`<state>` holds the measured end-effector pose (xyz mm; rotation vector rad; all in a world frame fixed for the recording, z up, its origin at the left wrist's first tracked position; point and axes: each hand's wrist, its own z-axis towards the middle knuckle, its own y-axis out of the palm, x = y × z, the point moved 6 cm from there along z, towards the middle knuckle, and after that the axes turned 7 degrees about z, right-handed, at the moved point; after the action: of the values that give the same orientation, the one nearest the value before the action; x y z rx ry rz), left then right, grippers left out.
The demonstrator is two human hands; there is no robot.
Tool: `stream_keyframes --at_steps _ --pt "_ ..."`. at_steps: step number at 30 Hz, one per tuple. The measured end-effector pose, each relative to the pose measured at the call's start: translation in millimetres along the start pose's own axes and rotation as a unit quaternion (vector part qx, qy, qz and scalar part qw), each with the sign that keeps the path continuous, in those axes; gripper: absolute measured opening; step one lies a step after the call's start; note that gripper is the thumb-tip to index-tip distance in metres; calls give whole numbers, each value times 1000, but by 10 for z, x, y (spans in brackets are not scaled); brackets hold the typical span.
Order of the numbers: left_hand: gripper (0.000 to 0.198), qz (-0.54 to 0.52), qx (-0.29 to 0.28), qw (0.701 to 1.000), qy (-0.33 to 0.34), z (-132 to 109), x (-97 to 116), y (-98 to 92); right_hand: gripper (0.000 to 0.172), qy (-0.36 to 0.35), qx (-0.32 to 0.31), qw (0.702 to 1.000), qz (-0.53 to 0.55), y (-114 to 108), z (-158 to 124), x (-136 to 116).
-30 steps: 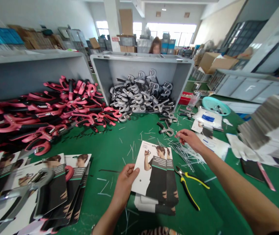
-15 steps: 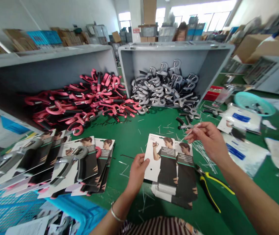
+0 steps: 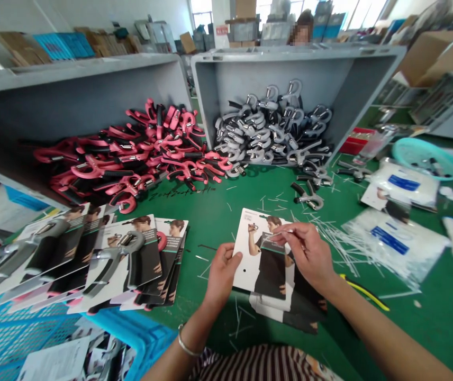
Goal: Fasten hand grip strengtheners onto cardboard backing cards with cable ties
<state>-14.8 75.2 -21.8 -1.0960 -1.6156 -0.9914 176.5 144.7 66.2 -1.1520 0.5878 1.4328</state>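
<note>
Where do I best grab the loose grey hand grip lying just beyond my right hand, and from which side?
Probably best by its curved grey end, from above on the near right side with your right hand. The loose grey hand grip lies with that curve turned toward you and right; a black handle juts left, and other grey grips lie just beyond.

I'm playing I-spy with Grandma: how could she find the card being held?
Over the green table, find the person's left hand. Its fingers hold a picture card by its left edge. Unlike the cards beneath, it is on top, a dark dot showing.
</note>
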Motion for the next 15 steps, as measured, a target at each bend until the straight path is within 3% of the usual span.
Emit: stream_keyframes --at_steps 6,15 --pt "32 12 -1 1000 3 30 -41 -2 11 -9 23 1000 7 -30 -44 -40" --pt "31 11 5 1000 -6 48 -24 8 12 -14 2 1000 -8 26 -111 27"
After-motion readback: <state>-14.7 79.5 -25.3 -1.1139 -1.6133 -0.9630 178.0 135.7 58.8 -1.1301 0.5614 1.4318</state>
